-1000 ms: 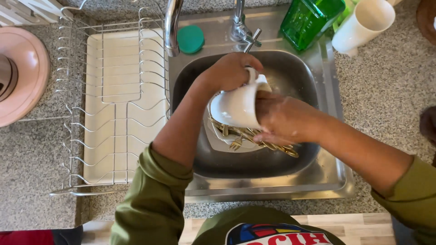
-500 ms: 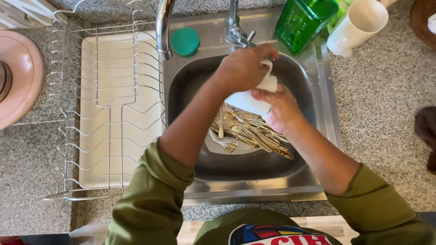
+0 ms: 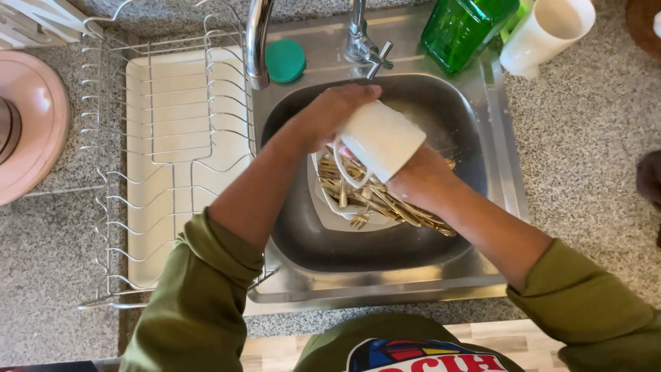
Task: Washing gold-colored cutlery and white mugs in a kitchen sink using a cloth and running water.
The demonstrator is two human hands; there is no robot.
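A white mug (image 3: 382,141) is held over the steel sink (image 3: 475,172), tipped with its base toward the upper right and its handle low on the left. My left hand (image 3: 330,114) grips it from the top left. My right hand (image 3: 420,180) holds it from underneath on the right. Below the mug, gold-coloured forks and other cutlery (image 3: 385,203) lie in a pile on a white square plate (image 3: 323,207) in the sink bowl.
A wire dish rack (image 3: 165,165) on a white drip tray stands left of the sink. The curved tap spout (image 3: 256,41) rises at the sink's back, with a teal round lid (image 3: 286,60) beside it. A green bottle (image 3: 465,27) and a white cup (image 3: 544,34) stand at the back right. A pink plate (image 3: 31,124) lies far left.
Both hands have turned the mug over the sink, so its base now faces up and right, and the handle points down-left. The view shifted slightly.
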